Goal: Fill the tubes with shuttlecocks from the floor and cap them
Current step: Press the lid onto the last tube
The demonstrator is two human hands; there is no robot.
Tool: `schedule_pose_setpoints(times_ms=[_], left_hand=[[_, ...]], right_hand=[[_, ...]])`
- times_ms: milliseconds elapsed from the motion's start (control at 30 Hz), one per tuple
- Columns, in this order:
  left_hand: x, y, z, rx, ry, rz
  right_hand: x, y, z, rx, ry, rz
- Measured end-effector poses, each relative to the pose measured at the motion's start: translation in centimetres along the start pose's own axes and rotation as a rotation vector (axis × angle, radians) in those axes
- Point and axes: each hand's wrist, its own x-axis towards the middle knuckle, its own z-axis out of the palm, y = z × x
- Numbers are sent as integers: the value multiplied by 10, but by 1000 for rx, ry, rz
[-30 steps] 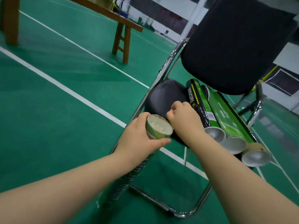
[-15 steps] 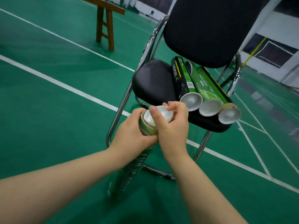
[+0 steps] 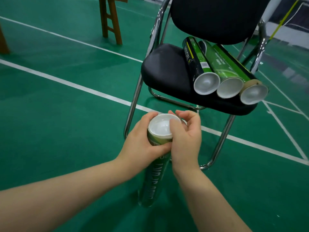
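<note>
A: Head view. Change against the frame one second back?
B: Then the tube (image 3: 153,180) stood open, white feathers showing in its mouth, and the right hand (image 3: 185,139) lay fisted on the chair (image 3: 165,71) seat. Half a second back the cap (image 3: 161,126) sat tilted on the rim. Now it lies level over the mouth.
A: Grips?
B: Left hand (image 3: 142,143) wrapped round the tube just under the top, as before. Right hand pinches the cap: thumb on its near edge, fingers curled past the far rim.
A: The tube itself?
B: Green, pale lettering down its side, near upright, foot down at the green floor (image 3: 66,131), in front of the chair and apart from it. Cap white, hollow side up.
A: Other entries?
B: Three tubes (image 3: 207,83) lie side by side on the seat, touching, white capped ends toward the camera
</note>
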Motion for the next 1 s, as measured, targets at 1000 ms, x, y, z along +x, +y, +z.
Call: schedule_pose_setpoints(times_ms=[1000], left_hand=[[-3, 20, 8, -483, -41, -179]], right_hand=[[-1, -19, -22, -336, -130, 158]])
